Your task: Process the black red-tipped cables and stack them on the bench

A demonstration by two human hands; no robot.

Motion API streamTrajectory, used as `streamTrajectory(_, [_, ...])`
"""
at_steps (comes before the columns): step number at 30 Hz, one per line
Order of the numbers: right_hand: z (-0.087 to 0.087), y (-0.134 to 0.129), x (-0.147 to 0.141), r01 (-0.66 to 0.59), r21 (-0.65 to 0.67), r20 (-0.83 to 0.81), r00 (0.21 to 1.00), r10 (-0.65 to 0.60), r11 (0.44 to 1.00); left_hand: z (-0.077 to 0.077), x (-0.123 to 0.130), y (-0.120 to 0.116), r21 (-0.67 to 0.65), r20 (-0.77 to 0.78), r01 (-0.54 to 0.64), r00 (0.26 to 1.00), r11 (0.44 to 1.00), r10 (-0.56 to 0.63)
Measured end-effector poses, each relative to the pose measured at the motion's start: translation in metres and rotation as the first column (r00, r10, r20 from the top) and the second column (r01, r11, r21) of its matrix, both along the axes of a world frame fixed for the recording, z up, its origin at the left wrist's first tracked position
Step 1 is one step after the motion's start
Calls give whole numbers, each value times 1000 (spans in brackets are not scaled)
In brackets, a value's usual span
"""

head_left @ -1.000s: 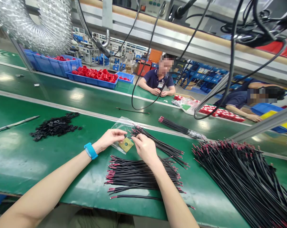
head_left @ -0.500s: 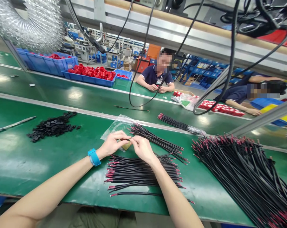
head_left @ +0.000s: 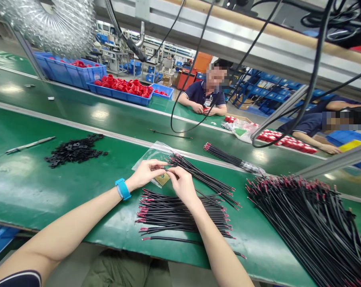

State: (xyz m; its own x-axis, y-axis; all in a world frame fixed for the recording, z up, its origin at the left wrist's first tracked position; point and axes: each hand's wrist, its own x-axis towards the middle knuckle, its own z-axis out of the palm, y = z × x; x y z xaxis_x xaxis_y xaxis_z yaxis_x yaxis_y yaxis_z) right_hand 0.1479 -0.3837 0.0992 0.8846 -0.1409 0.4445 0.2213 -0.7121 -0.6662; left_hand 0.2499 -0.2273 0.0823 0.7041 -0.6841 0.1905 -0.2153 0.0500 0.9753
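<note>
My left hand (head_left: 148,172), with a blue band at the wrist, and my right hand (head_left: 182,183) meet at the fingertips above the green bench. Both pinch a small dark piece (head_left: 165,169); fingers mostly cover it, so its exact kind does not show. Just below lies a yellowish flat piece with small holes (head_left: 161,180), at a clear plastic bag (head_left: 152,152). Black cables with red ends (head_left: 183,213) lie in a row under my right forearm. Another bundle of such cables (head_left: 204,175) lies just beyond my right hand.
Small black flat parts (head_left: 74,151) and a pen-like tool (head_left: 30,145) lie on the left. A large cable heap (head_left: 306,223) fills the right. Across the bench are blue bins of red parts (head_left: 123,87) and two people. Black cables (head_left: 195,59) hang overhead.
The view has shifted, so the bench appears further right. My fingertips still meet over the yellowish piece, with the fingers slightly rearranged and the small dark piece showing more between them.
</note>
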Motion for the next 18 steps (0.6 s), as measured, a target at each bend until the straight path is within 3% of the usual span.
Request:
streamTrajectory(2, [0,0,-2,4,-134,12,1000,-3,991,-1,-2,-1,-3,-33,24,999,1000,-25])
streamTrajectory(5, [0,-2,-4,0,-221,-37,999,-8,975,2,-5,-1,-2,105,54,993,999,-54])
streamTrajectory(8, [2,-5,-4,-25,-173,-119,993,4,985,8,-8,-1,-4,270,67,961,998,-64])
streamTrajectory(11, [3,-7,-3,-56,-76,-217,976,38,996,12,-10,0,-2,322,82,944,997,-77])
streamTrajectory(14, [2,-9,-2,-67,3,-218,974,66,998,12,-9,1,-18,257,81,964,997,-74])
streamTrajectory(18, [1,-6,-2,-52,3,-109,993,52,999,10,-6,1,-57,-12,80,997,995,-81])
